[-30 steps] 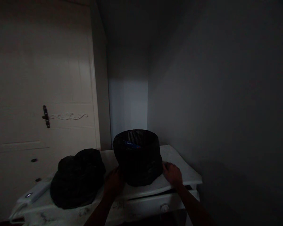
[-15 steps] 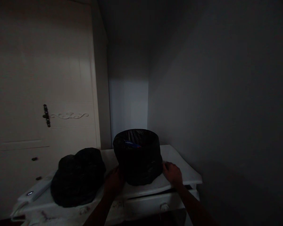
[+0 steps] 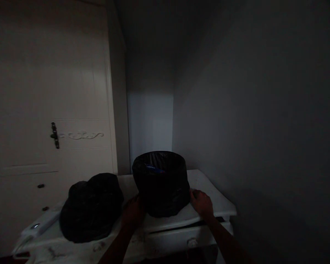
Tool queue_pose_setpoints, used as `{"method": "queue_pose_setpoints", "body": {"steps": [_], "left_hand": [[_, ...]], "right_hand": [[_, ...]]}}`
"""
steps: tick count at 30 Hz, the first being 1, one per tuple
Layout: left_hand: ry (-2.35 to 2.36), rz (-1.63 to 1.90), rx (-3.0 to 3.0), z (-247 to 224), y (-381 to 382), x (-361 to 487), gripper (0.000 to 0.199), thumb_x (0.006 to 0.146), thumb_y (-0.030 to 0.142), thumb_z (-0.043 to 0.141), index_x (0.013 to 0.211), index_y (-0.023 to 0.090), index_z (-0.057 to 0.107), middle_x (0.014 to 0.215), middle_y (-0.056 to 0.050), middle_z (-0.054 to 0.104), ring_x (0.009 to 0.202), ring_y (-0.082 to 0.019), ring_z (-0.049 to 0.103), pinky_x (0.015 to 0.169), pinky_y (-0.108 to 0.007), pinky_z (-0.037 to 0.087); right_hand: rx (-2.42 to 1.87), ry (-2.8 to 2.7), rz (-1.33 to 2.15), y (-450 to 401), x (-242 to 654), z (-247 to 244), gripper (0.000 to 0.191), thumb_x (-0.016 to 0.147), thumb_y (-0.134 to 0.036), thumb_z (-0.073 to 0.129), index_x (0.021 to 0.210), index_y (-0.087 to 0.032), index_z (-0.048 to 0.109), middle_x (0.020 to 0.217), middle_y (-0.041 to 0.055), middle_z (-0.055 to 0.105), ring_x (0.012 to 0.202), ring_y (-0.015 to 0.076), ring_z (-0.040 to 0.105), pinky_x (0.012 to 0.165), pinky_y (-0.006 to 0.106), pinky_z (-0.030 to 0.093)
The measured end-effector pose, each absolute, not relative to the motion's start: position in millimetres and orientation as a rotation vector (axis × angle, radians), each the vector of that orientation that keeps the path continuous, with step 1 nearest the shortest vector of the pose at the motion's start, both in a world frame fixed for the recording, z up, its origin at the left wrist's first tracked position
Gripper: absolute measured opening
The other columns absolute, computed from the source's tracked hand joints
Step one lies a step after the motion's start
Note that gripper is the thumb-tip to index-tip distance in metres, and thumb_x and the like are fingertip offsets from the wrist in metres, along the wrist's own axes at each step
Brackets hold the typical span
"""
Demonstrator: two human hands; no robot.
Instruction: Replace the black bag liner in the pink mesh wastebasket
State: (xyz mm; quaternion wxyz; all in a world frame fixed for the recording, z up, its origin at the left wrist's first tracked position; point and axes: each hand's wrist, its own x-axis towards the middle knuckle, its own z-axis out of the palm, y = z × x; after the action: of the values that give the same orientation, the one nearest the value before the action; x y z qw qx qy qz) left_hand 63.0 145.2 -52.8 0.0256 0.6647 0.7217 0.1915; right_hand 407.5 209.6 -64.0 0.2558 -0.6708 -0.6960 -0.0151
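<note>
A trash bin lined with a black trash bag stands upright on the white dresser. The bag is folded out over the rim and covers the bin's outside. Inside lies a blue packet with pale lettering too small to read. My left hand is at the bag's lower left side, dim, its fingertips partly hidden. At the lower right side, my right hand has its fingers curled and pressed against the bag. To the left, near my left hand, sits a bulky, full-looking black bag.
A white power strip or similar box lies at the dresser's left end. Behind stands a white wardrobe with dark handles. A grey wall runs along the right side. The dresser drawer has a dark gap above it.
Hardly anything differs. Both hands stay at the sides of the lined bin, and the view has shifted very slightly.
</note>
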Motion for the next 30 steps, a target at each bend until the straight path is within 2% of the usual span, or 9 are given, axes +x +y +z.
{"method": "queue_pose_setpoints", "body": {"steps": [4,9,15,20,30], "left_hand": [[2.245,0.579,2.055,-55.0,146.2,62.4,0.05,0.101,0.029,0.04,0.145,0.022,0.06,0.149,-0.014,0.063,0.136,-0.029,0.059,0.113,-0.042,0.042],[2.233,0.591,2.051,-56.4,146.8,61.8,0.052,0.101,0.029,0.039,0.149,0.022,0.057,0.151,-0.014,0.061,0.137,-0.029,0.058,0.114,-0.042,0.041],[2.247,0.572,2.052,-57.1,148.5,61.6,0.05,0.102,0.028,0.035,0.143,0.02,0.061,0.149,-0.014,0.063,0.135,-0.029,0.059,0.112,-0.042,0.043],[2.235,0.592,2.067,-55.7,147.6,61.5,0.048,0.101,0.029,0.036,0.141,0.022,0.063,0.145,-0.014,0.065,0.133,-0.028,0.061,0.112,-0.041,0.042],[2.21,0.591,2.053,-58.2,149.4,59.9,0.05,0.101,0.029,0.036,0.145,0.023,0.06,0.152,-0.011,0.061,0.136,-0.027,0.058,0.115,-0.04,0.04]], "right_hand": [[-1.816,-1.884,-0.036,209.5,407.3,-64.4,0.051,0.109,-0.047,0.036,0.107,-0.021,0.079,0.107,0.0126,0.081,0.1,0.0229,0.076,0.082,0.028,0.047],[-1.824,-1.872,-0.04,208.2,406.1,-64.1,0.052,0.108,-0.047,0.036,0.1,-0.02,0.079,0.104,0.012,0.082,0.097,0.0226,0.076,0.082,0.028,0.047],[-1.84,-1.867,-0.066,208.5,405.8,-64.1,0.052,0.109,-0.047,0.035,0.1,-0.02,0.078,0.105,0.0124,0.081,0.098,0.0231,0.075,0.083,0.029,0.047],[-1.841,-1.89,-0.061,211.3,407.2,-66.3,0.053,0.109,-0.047,0.033,0.098,-0.02,0.078,0.104,0.0124,0.081,0.096,0.0233,0.076,0.08,0.03,0.047],[-1.831,-1.897,-0.049,210.1,407.9,-64.5,0.053,0.109,-0.048,0.035,0.1,-0.021,0.079,0.104,0.0125,0.081,0.099,0.0237,0.076,0.081,0.029,0.047]]}}
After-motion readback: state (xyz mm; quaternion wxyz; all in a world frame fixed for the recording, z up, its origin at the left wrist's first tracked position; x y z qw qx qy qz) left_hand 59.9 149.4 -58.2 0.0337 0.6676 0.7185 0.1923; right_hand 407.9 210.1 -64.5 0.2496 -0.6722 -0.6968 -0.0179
